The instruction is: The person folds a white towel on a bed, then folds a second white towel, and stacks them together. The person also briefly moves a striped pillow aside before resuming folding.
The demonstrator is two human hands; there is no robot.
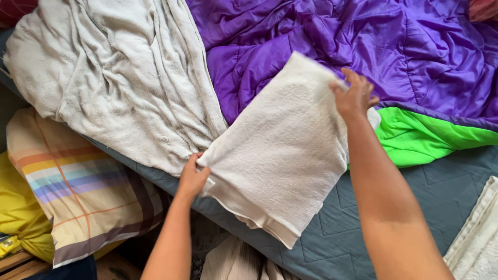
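Nearest, at seven o'clock, the left hand pinches the near-left corner of a folded white towel, fingers closed on the edge. At two o'clock the right hand grips the far edge, fingers curled over it — so the towel is held taut, at centre, over the grey quilted bed cover. Beyond lie a rumpled cream towel at ten o'clock and a purple comforter — green-lined — at one.
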